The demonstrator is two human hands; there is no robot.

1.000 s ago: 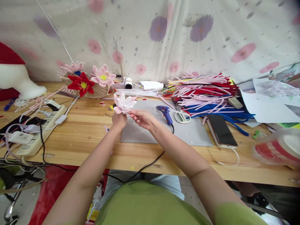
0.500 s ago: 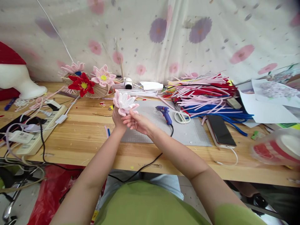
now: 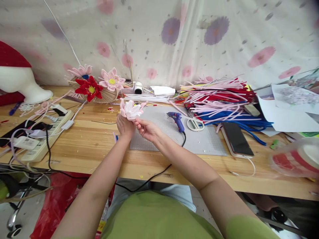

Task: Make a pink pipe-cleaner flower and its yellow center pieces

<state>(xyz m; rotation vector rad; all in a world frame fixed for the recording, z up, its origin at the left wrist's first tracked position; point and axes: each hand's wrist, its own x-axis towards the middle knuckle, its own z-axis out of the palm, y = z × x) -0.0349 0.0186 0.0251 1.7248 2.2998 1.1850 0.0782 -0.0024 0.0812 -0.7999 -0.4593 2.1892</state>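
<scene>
A pink and white pipe-cleaner flower (image 3: 131, 110) is held up above the table, its white inner petals tilted toward me. My left hand (image 3: 125, 126) is closed around its underside, with the fingertips hidden behind the flower. At the flower's lower right edge, my right hand (image 3: 147, 130) pinches a petal between thumb and fingers. A grey cutting mat (image 3: 154, 141) lies just right of and beneath the hands. On it rest a purple glue gun (image 3: 176, 121) and white-handled scissors (image 3: 195, 124).
Pipe-cleaner bundles (image 3: 219, 99) are heaped behind the mat. Finished flowers, one of them red (image 3: 89, 89), stand at back left. A power strip (image 3: 47, 139) with tangled cables lies left; a phone (image 3: 237, 139) and a plastic-wrapped cup (image 3: 296, 157) are right. The glue gun's cord (image 3: 159, 172) hangs over the front edge.
The flower has tipped so more of its side shows. My right hand has shifted from open fingers beside it to a pinch at its lower petal.
</scene>
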